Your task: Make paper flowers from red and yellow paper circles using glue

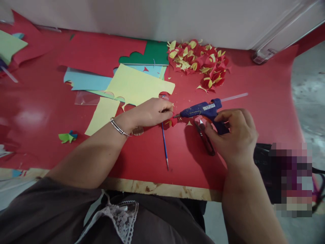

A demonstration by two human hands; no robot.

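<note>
Blue plastic forms the glue gun (200,109), which lies in the right hand (236,132), its grip wrapped about the handle. The left hand (154,111) has its grip pinched on a small red paper piece (174,120), right by the nozzle; whether nozzle and paper touch, I cannot tell.

Taking the nozzle as the dial's centre, a clear glue stick (235,97) juts from the gun's back between two and three o'clock. Dark snips (206,140) lie at four on the red counter (142,162), just beside the right thumb. Towards half past six is a thin blue brush (165,142). Red and yellow paper shapes (193,57) are heaped at one, and a notched yellow sheet (142,83) lies between ten and eleven.
</note>
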